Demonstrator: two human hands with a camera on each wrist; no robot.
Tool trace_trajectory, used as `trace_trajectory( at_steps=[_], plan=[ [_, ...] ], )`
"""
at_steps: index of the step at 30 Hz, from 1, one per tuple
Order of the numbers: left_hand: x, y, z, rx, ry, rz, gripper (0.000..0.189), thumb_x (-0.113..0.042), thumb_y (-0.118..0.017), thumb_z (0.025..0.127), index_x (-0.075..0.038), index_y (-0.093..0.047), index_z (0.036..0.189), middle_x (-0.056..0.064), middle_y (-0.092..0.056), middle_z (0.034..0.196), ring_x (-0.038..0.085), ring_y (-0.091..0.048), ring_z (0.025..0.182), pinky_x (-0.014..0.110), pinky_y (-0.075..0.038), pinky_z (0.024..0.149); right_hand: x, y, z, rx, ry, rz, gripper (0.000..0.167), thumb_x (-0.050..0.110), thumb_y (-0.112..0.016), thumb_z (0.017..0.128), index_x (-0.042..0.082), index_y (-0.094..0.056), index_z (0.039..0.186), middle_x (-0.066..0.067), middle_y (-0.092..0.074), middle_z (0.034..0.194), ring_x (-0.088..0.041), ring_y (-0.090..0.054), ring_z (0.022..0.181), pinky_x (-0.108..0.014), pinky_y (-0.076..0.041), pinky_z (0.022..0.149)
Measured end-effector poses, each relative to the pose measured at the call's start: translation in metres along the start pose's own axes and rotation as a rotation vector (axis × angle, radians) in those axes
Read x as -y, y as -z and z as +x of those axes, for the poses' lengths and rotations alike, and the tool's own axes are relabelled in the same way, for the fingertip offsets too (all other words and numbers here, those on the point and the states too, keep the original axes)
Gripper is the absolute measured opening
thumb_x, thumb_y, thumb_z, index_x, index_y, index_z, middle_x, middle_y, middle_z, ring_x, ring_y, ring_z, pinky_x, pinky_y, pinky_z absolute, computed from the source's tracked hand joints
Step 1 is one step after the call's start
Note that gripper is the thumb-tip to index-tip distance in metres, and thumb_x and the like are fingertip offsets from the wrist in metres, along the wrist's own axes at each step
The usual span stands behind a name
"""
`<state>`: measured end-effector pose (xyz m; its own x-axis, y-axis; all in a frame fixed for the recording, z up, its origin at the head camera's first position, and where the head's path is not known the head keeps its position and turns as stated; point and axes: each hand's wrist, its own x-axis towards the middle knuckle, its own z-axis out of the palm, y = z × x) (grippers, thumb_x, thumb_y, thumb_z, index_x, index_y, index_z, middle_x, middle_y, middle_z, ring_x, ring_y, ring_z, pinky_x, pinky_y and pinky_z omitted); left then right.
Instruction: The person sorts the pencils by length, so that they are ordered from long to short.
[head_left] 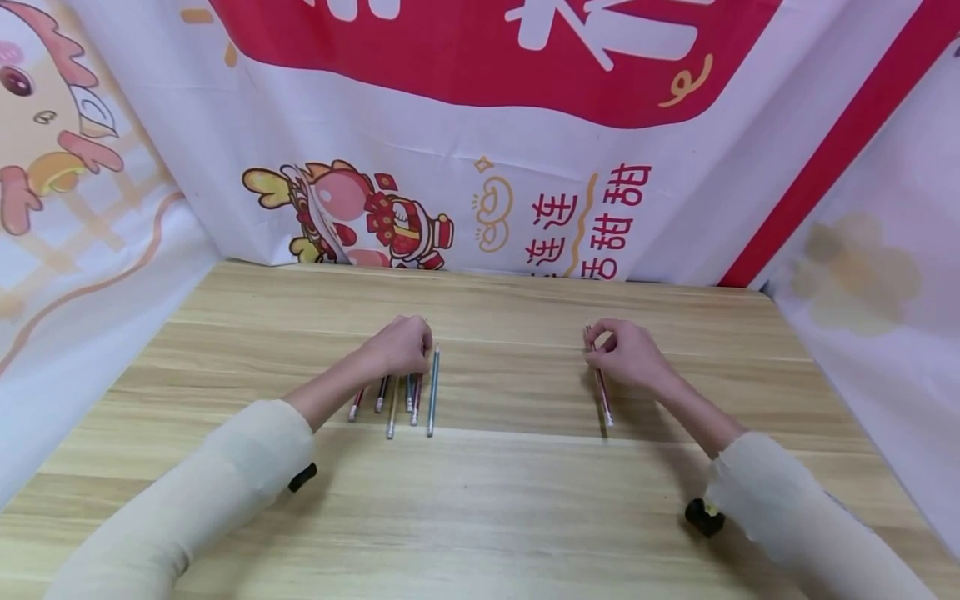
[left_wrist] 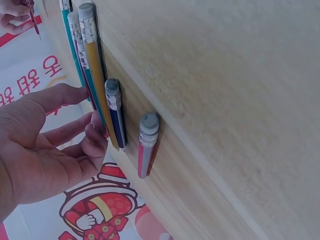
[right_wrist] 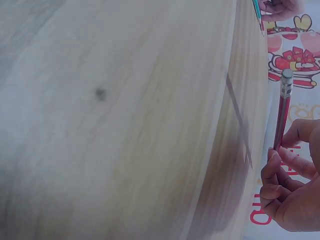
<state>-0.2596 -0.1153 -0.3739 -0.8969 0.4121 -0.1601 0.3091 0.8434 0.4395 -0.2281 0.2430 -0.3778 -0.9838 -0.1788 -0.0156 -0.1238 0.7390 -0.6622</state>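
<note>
In the head view, my left hand (head_left: 405, 344) is over a loose group of pencils on the wooden table. Its thumb and fingers pinch a dark red pencil (head_left: 416, 402) there; the grip is partly hidden by other pencils. Around it lie a blue pencil (head_left: 434, 392), a yellow pencil (left_wrist: 95, 65), a dark blue pencil (left_wrist: 116, 107) and a red-and-grey pencil (left_wrist: 146, 150), eraser ends toward me. Off to the right, my right hand (head_left: 626, 352) holds a red-and-dark striped pencil (right_wrist: 283, 107) between thumb and fingertips. That pencil is raised off the table, with its shadow apart from it.
The wooden table (head_left: 480, 517) meets a printed white-and-red cloth (head_left: 465, 142) at its back edge, with more cloth along both sides. A small black object (head_left: 705, 517) shows beneath the right sleeve, another (head_left: 302, 477) beside the left sleeve.
</note>
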Motion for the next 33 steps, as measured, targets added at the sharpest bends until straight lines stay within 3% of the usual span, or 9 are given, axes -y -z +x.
trace_trajectory(
  at_steps=[6,16,33],
  plan=[
    [-0.004,-0.001,0.000,-0.023,0.041,-0.021,0.010,0.005,-0.072,0.078,-0.002,-0.065,0.080,0.009,-0.061,0.084,0.018,-0.055,0.070,0.026,-0.046,0.059,-0.007,0.003,-0.001,0.001,-0.012,0.000,0.024,0.008,-0.073,0.089,-0.002,-0.067,0.110,-0.015,-0.072,0.086,-0.021,-0.065,0.076,-0.026,-0.052,0.061],
    [-0.010,-0.002,-0.001,-0.048,0.128,-0.071,0.012,0.004,-0.075,0.080,0.000,-0.068,0.089,0.012,-0.065,0.093,0.021,-0.060,0.076,0.028,-0.051,0.063,-0.015,0.012,-0.006,0.004,-0.048,-0.011,0.025,0.010,-0.072,0.091,-0.002,-0.067,0.112,-0.016,-0.072,0.091,-0.023,-0.066,0.080,-0.027,-0.052,0.064],
    [-0.014,-0.002,-0.001,-0.067,0.163,-0.056,0.010,0.006,-0.073,0.081,-0.001,-0.066,0.085,0.013,-0.066,0.091,0.023,-0.062,0.076,0.030,-0.053,0.064,-0.028,0.020,-0.014,-0.018,-0.050,-0.024,0.022,0.008,-0.072,0.091,-0.002,-0.067,0.111,-0.015,-0.072,0.087,-0.022,-0.063,0.076,-0.029,-0.050,0.062]
  ],
)
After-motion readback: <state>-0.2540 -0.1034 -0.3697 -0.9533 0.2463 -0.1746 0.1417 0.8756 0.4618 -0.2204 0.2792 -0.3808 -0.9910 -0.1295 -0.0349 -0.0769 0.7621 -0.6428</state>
